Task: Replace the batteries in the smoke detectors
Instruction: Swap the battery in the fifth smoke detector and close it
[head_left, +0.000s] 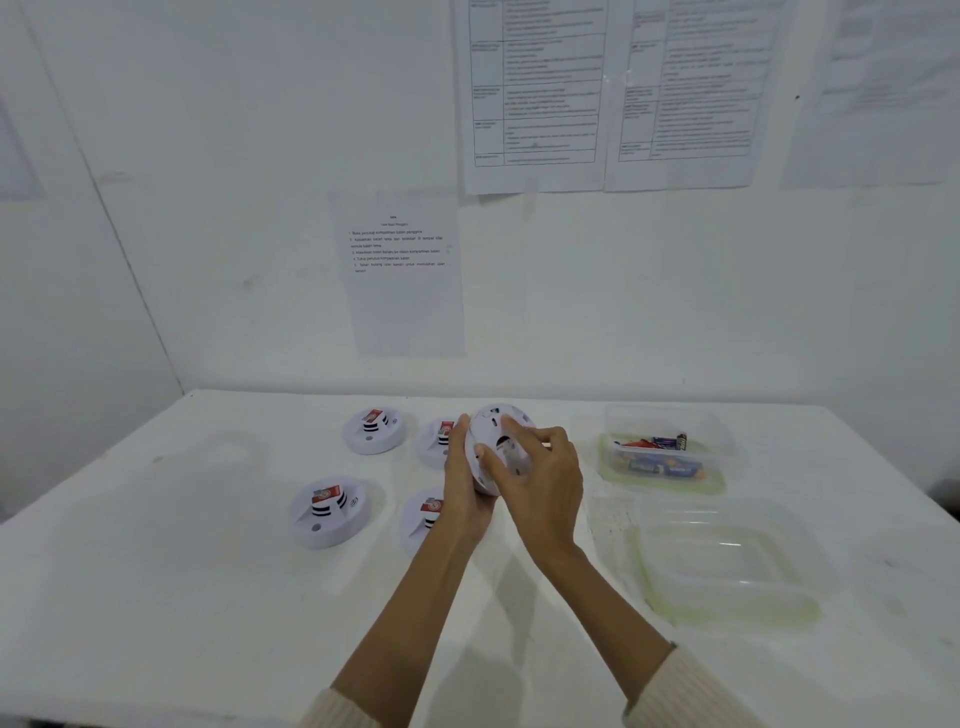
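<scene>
I hold a round white smoke detector (496, 423) upright above the table, its back side toward me. My left hand (462, 483) grips its left edge from below. My right hand (540, 475) lies over its back, thumb and fingers curled on the casing near a small opening. Several more white detectors with red labels lie on the table: one at the far left (373, 430), one nearer on the left (328, 512), and two partly hidden behind my left hand (435, 441) (423, 517). A clear container (667, 449) holds batteries.
An empty clear plastic container (727, 561) with a greenish rim sits at the right front. The white table (182, 571) meets a white wall with printed sheets (402, 270) taped above it.
</scene>
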